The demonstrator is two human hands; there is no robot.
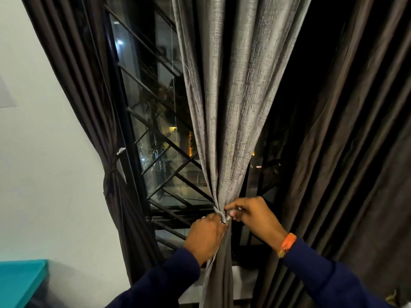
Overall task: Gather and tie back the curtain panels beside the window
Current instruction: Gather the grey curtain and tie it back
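Grey panel [231, 121]: we bunch it narrow so the tie [223, 216] can cinch it.
Left hand [205, 234]: grips the gather.
Right hand [253, 215]: pinches the tie's end.

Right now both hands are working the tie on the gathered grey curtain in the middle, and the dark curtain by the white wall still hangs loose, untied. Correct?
Not quite. In the head view the dark curtain by the white wall is already tied back. Both the left hand and the right hand are indeed working the tie on the grey curtain.

Grey curtain panel [231, 107] hangs gathered, cinched by a grey tie [220, 213].
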